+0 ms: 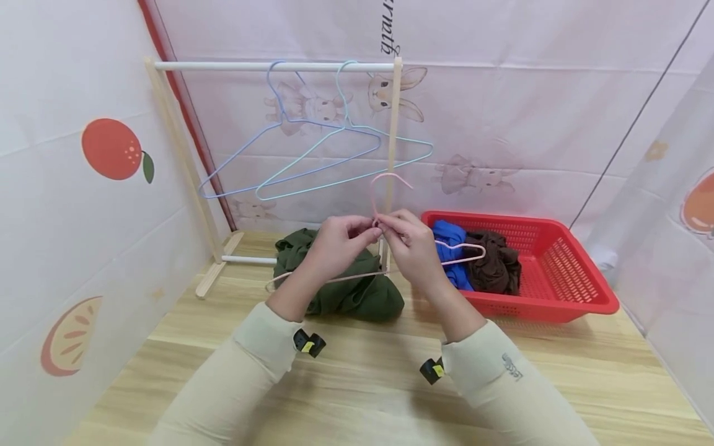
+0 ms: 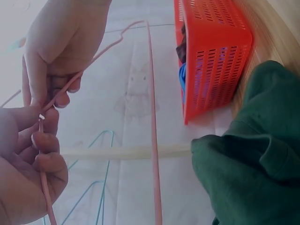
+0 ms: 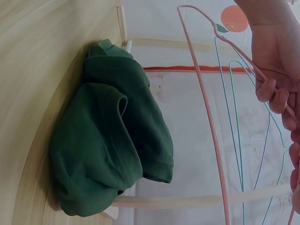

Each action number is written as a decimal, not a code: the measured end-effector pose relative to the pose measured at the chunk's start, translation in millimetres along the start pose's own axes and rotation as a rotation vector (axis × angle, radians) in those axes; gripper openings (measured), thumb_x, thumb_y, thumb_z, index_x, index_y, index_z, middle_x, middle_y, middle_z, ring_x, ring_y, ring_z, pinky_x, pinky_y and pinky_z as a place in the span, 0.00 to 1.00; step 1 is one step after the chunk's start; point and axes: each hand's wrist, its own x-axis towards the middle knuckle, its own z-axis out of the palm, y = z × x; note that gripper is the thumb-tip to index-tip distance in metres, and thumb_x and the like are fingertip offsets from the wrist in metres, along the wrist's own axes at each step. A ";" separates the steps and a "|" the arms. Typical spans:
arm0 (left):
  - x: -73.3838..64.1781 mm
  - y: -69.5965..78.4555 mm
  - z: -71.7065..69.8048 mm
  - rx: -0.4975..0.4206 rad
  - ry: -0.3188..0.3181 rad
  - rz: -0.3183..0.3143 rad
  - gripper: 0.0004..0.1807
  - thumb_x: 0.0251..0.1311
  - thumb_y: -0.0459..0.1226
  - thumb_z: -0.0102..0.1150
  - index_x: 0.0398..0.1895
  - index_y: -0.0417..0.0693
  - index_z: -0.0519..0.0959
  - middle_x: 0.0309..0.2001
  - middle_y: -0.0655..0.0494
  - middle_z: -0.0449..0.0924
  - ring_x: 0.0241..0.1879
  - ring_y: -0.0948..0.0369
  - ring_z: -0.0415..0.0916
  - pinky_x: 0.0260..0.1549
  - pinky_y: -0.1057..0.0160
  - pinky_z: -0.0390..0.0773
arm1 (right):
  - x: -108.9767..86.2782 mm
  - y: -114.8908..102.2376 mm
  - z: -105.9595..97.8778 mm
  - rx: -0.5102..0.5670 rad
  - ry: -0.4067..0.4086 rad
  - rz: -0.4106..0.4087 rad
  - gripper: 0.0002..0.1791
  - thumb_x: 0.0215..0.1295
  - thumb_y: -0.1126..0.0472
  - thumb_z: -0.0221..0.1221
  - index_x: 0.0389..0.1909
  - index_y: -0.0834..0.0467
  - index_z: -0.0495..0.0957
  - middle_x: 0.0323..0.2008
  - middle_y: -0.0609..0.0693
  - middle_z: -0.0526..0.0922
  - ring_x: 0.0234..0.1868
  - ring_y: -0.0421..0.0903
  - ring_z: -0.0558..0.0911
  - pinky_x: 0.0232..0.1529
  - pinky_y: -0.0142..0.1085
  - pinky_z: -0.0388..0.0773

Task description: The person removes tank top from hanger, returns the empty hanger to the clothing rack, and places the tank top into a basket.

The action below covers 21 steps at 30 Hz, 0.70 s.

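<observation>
Both hands hold a pink hanger at its neck, above the table. My left hand pinches one side of the neck, and my right hand pinches the other, their fingertips meeting. The hook curves upward between them. In the left wrist view, my left hand's fingers curl round the pink wire. My right hand's fingers wrap the opposite shoulder. Below the hanger lies a bunched dark green garment, also seen in the right wrist view as green cloth.
A wooden rack with a white rail stands at the back. A blue hanger and a mint green hanger hang from it. To the right, a red basket holds a blue garment and a brown garment.
</observation>
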 end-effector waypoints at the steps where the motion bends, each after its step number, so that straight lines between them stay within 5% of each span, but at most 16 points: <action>1: -0.2 0.2 -1.4 0.007 0.007 0.011 0.15 0.67 0.43 0.60 0.50 0.46 0.85 0.38 0.55 0.87 0.33 0.62 0.79 0.31 0.66 0.80 | 0.3 -0.7 0.8 0.005 -0.003 -0.001 0.12 0.67 0.67 0.60 0.49 0.64 0.84 0.39 0.55 0.83 0.40 0.47 0.80 0.40 0.27 0.76; 10: -5.1 0.5 -30.1 0.105 0.096 0.097 0.13 0.67 0.43 0.60 0.44 0.46 0.87 0.28 0.55 0.83 0.21 0.59 0.68 0.19 0.66 0.67 | 5.5 -6.7 7.8 0.012 -0.011 -0.068 0.11 0.65 0.68 0.62 0.47 0.62 0.86 0.39 0.52 0.83 0.41 0.44 0.81 0.44 0.29 0.79; 17: -13.2 6.2 -75.2 0.201 0.225 0.083 0.13 0.68 0.43 0.58 0.41 0.42 0.86 0.25 0.51 0.80 0.20 0.59 0.68 0.17 0.69 0.67 | 1.8 -1.9 9.6 -0.053 0.055 -0.069 0.13 0.63 0.66 0.64 0.48 0.62 0.85 0.46 0.54 0.85 0.51 0.48 0.80 0.53 0.38 0.77; 21: -19.4 15.0 -108.1 0.226 0.350 0.076 0.14 0.67 0.41 0.59 0.40 0.38 0.86 0.26 0.47 0.82 0.21 0.60 0.70 0.17 0.72 0.68 | -2.2 3.5 11.4 -0.064 0.128 -0.053 0.12 0.65 0.64 0.63 0.48 0.63 0.85 0.45 0.55 0.85 0.51 0.49 0.79 0.54 0.40 0.76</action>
